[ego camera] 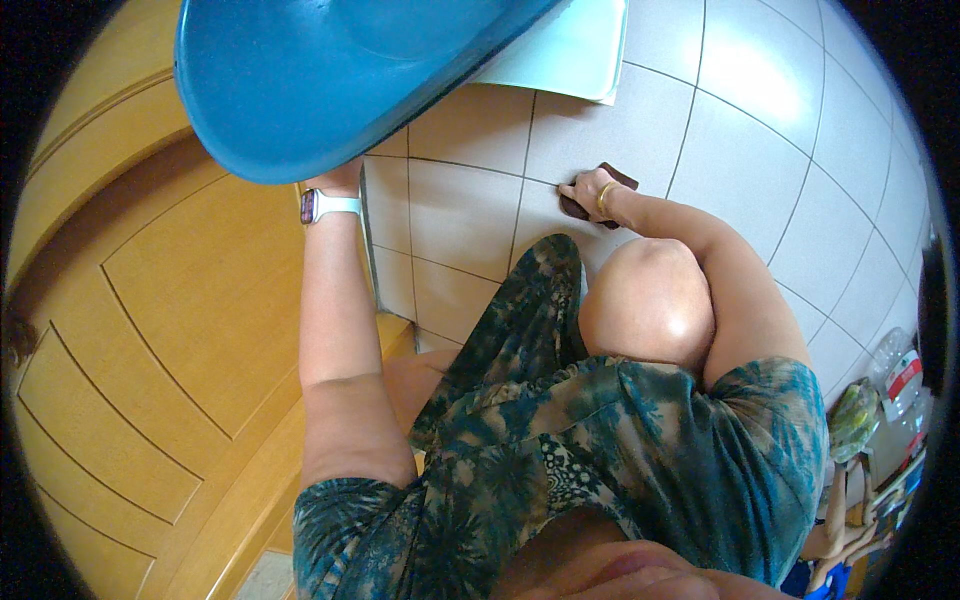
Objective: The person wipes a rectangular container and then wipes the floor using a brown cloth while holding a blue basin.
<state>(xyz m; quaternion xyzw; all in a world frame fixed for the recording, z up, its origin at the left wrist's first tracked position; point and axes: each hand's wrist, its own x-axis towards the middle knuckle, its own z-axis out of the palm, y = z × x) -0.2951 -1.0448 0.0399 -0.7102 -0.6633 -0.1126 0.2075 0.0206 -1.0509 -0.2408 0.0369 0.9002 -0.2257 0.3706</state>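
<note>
On the pale tiled floor (615, 127), my right hand (596, 187) presses down on a dark brown cloth (621, 177). The cloth shows on both sides of my fingers, and a gold-coloured bangle sits on that wrist. A large curved blue plastic piece (300, 90), shaped like a chair seat, covers most of my left hand (341, 177). Only the back of that hand and a watch with a pale strap (330, 205) show below its rim. Whether the left fingers grip the blue plastic is hidden.
A yellow-brown wooden door (202, 300) with grooved panels fills the left side. Behind the blue plastic lies a pale green panel (570, 52). At right are a bag of green vegetables (855, 416) and a clear plastic bottle (904, 375). My bent knee (649, 300) is beside my right arm.
</note>
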